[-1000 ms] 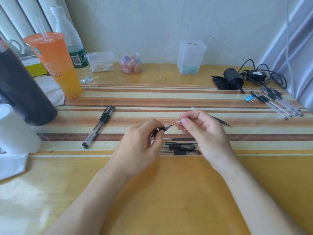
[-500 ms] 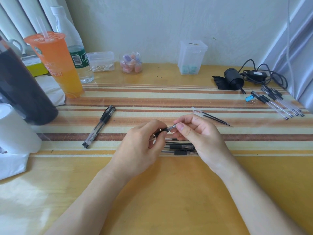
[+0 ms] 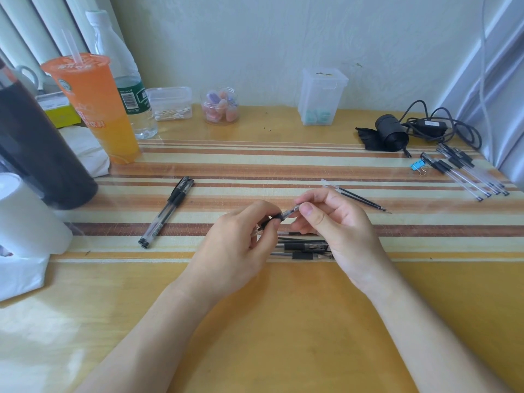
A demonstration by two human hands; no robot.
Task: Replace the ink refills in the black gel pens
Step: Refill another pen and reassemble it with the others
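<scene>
Working the nose-cone thread at frame centre, on or off unclear: left hand [image 3: 241,245] gripped the gel pen [image 3: 276,219], right hand [image 3: 340,228] fingers [image 3: 307,209] pinched its clear tip [image 3: 291,213]. Next probably needs a straight twist. Spare refills [image 3: 360,197] lay right of centre on the desk [image 3: 283,321].

- The only view comes from a camera on the person's head, looking forward and down across a wooden desk [image 3: 283,330] toward a pale wall [image 3: 255,38].
- It sits close to the work: both forearms enter from the bottom edge, and the left hand [image 3: 235,251] and right hand [image 3: 343,234] meet on a pen [image 3: 287,214] near the middle of the frame.
- The wide lens takes in the desk's whole width. A striped mat [image 3: 283,165] runs side to side, with an orange cup [image 3: 93,109] at far left and black cables [image 3: 453,129] at far right.
</scene>
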